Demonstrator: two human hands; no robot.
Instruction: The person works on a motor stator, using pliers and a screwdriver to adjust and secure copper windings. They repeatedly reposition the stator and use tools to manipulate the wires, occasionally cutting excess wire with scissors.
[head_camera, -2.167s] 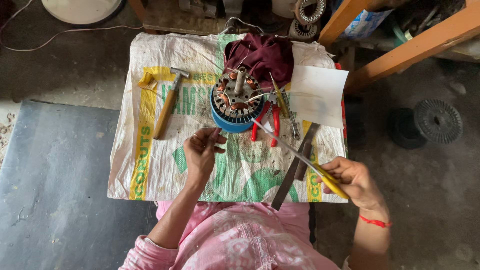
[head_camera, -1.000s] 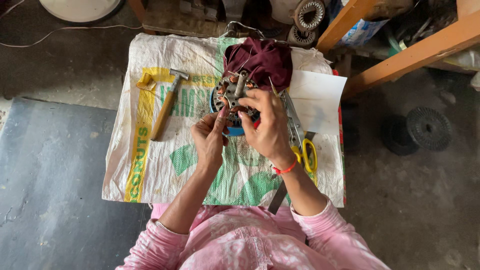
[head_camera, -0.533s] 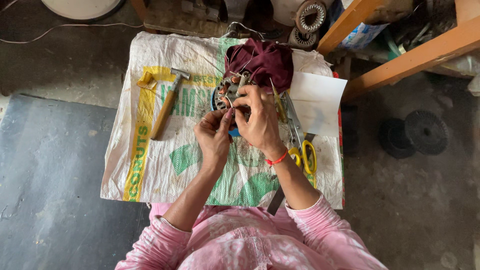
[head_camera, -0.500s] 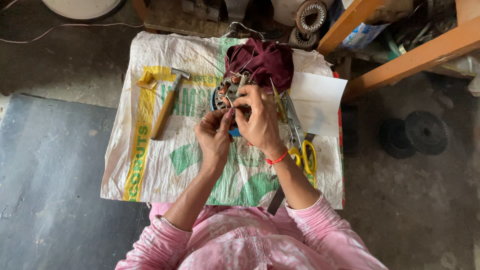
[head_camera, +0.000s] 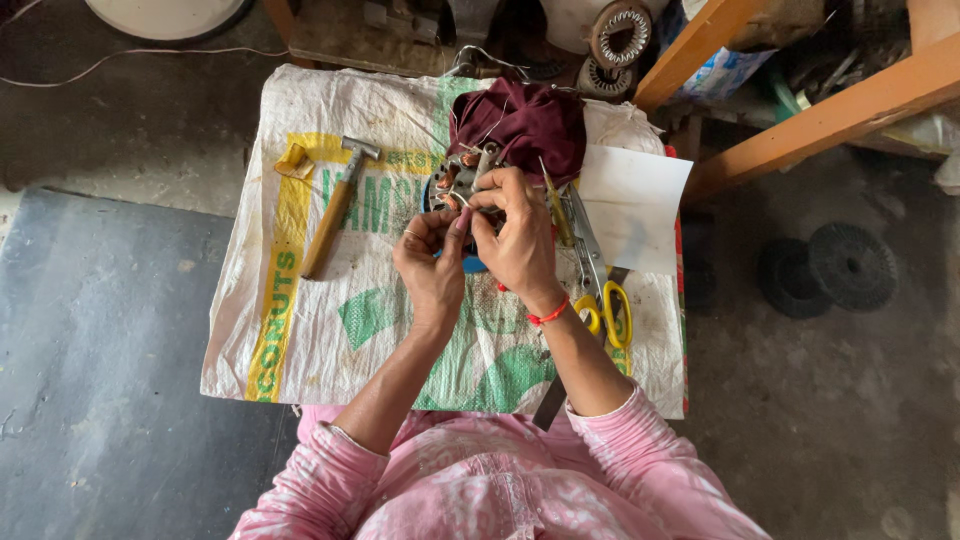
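A round motor stator (head_camera: 458, 178) with copper windings sits on a blue ring on a white woven sack (head_camera: 330, 330) spread over a small table. My left hand (head_camera: 432, 268) is at its near side, fingertips pinched on a thin copper wire end. My right hand (head_camera: 520, 240), with a red thread at the wrist, lies over the stator with its fingers closed on the same windings. A maroon cloth (head_camera: 520, 125) lies bunched just behind the stator.
A hammer with a wooden handle (head_camera: 335, 205) lies at the left of the sack. Scissors with yellow handles (head_camera: 600, 275) and a white sheet of paper (head_camera: 635, 205) lie at the right. Wooden beams (head_camera: 830, 110), another stator (head_camera: 620, 35) and dark discs (head_camera: 825, 270) stand around.
About two seconds ago my right hand held the yellow-handled scissors at the right and my left hand hovered open. The scissors now lie on the sack and both hands have closed on the stator windings.
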